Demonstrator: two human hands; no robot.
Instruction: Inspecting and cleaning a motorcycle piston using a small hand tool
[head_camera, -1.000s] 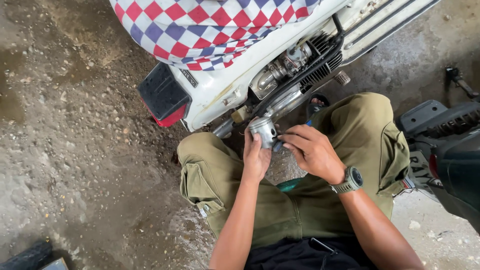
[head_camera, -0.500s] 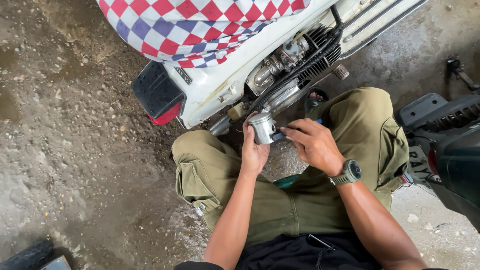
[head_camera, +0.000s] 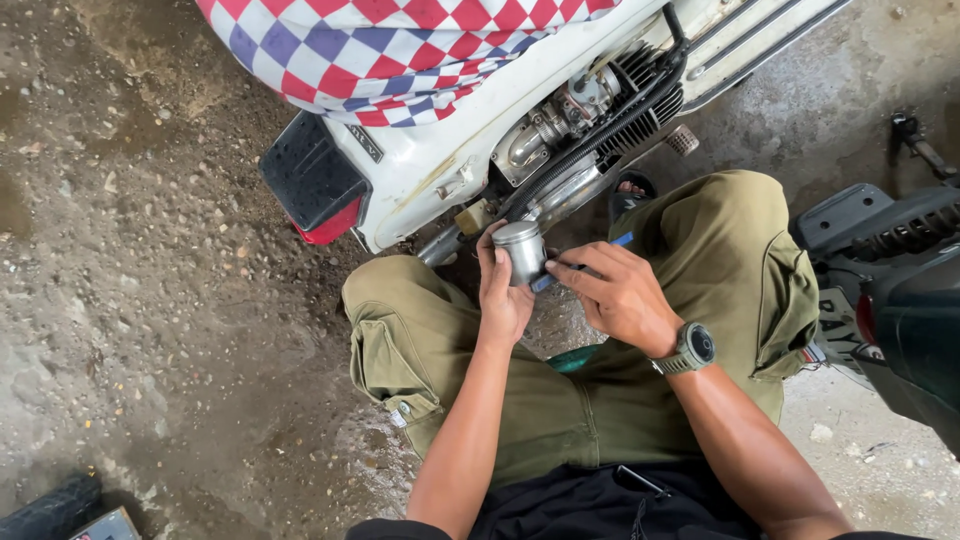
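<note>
Person squats on rough concrete floor (head_camera: 150, 300), olive trousers, knees spread, right beside a white scooter (head_camera: 450, 165) that fills the upper centre of the frame.

Left hand (head_camera: 503, 295), centre of frame, has its fingers clamped round a small silver metal cylinder (head_camera: 522, 250), held upright just below the scooter's exposed engine (head_camera: 590, 110). Looks like a piston, closed top facing up. Thumb on one side, the other fingers wrapped behind.

Right hand (head_camera: 615, 292), just right of the cylinder, wears a grey watch (head_camera: 692, 348) on the wrist. Its fingers are pinched together on a thin blue tool (head_camera: 622, 240); one end pokes out top right of the hand, the other end meets the cylinder's lower edge. Can't tell what kind of tool, too small.

Engine w/ cooling fins and a black hose sits upper centre, side cover off. Red, white & blue checkered cloth (head_camera: 400, 45) drapes the seat at the top. Black and red tail light (head_camera: 315, 185) sticks out left of centre. A second dark scooter (head_camera: 890, 280) stands at the right edge, near the person's right knee. Something green (head_camera: 575, 358) lies on the floor between the legs, mostly hidden.
</note>
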